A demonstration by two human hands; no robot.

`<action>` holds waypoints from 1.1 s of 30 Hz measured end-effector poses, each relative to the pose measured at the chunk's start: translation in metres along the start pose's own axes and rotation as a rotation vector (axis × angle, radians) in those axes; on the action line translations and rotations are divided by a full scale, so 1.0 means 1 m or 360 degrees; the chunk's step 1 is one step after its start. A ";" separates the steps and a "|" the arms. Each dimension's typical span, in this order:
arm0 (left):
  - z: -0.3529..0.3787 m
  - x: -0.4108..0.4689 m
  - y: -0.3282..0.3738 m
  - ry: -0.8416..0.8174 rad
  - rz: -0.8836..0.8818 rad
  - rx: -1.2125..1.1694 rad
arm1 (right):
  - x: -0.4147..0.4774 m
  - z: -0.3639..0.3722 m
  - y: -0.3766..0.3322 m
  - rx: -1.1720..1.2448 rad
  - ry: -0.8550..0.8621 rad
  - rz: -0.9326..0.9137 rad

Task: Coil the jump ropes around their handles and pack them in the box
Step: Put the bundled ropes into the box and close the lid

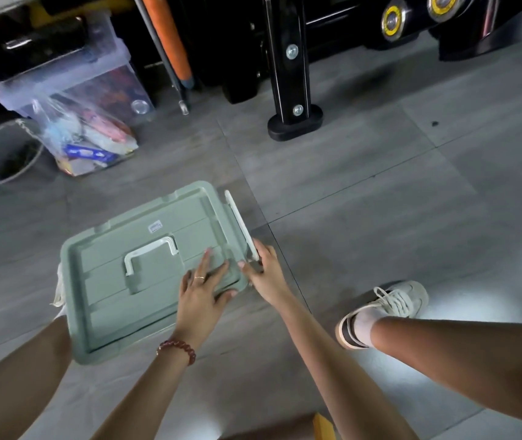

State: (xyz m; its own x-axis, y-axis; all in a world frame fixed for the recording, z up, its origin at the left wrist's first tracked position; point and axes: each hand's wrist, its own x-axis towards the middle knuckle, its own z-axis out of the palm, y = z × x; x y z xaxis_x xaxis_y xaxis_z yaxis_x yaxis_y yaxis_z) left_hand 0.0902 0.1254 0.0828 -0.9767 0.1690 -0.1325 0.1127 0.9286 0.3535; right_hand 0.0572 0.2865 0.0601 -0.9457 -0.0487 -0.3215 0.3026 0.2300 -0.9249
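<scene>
The box (110, 296) sat closed on the floor (364, 185), no ropes in view. Our left hand (201, 293) pressed flat on its top, fingers (206, 258) straight and apart; our right hand (267, 271) pinched the white side latch (240, 222). We judged we were working that latch; next it needed swinging fully, the box held steady.

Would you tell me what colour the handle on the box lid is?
White handle on a pale green lid; head view.
</scene>
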 end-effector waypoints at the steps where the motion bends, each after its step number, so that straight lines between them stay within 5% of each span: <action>1: 0.003 -0.003 -0.001 0.0000 0.0008 -0.0001 | 0.002 0.001 0.000 -0.0050 0.0014 -0.0005; 13: 0.007 -0.002 -0.001 -0.0174 0.0065 0.0007 | 0.005 -0.005 -0.006 -0.0697 0.0112 -0.0380; 22: 0.011 0.022 0.033 -0.0148 0.0199 -0.0125 | 0.004 -0.042 -0.019 -0.0790 0.0143 -0.0261; 28: 0.001 0.094 0.095 -0.0377 0.0319 -0.0805 | -0.002 -0.092 -0.021 -0.1016 0.0478 -0.0236; 33: -0.037 0.087 0.071 0.0228 0.0126 -0.0902 | -0.010 -0.084 -0.027 -0.1099 0.0370 -0.0377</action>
State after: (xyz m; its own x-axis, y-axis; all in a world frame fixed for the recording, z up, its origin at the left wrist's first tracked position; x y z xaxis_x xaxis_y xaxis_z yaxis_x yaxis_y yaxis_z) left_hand 0.0066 0.1933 0.1307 -0.9887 0.1477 0.0269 0.1095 0.5871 0.8021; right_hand 0.0489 0.3622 0.1053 -0.9998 0.0155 -0.0090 0.0178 0.7980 -0.6024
